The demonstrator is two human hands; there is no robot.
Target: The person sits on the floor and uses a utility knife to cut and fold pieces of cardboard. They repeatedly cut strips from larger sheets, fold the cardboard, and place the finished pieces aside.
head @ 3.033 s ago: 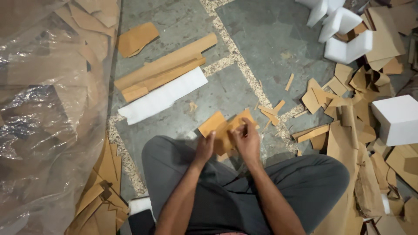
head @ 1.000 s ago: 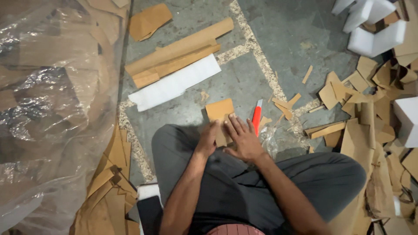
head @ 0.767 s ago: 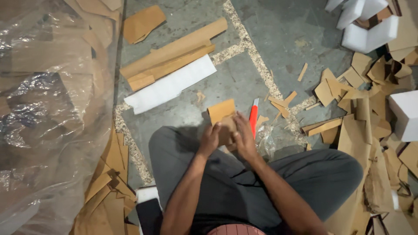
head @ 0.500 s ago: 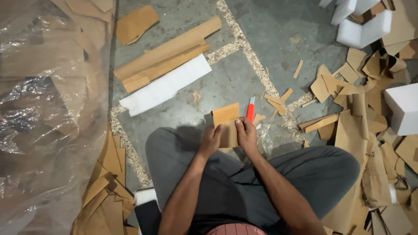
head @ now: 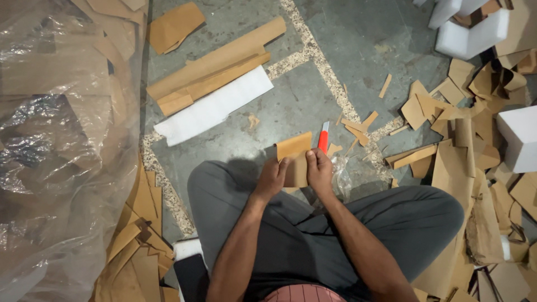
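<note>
Hands (head: 296, 174) together over the lap, left hand (head: 272, 178) and right hand (head: 320, 169) pinching cardboard piece (head: 295, 159)

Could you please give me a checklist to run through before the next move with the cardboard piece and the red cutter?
1. Left hand grips the cardboard piece: ok, fingers on its left edge.
2. Right hand holds the red utility knife: ok, it sticks up beside the piece's right edge.
3. Blade extended: cannot tell, tip too small.
4. Left fingers out of the blade's path: cannot tell.
5. Piece held off the lap: ok, above the grey trousers.
6. Floor ahead free of clutter: not ok, cardboard scraps lie near the knife.
</note>
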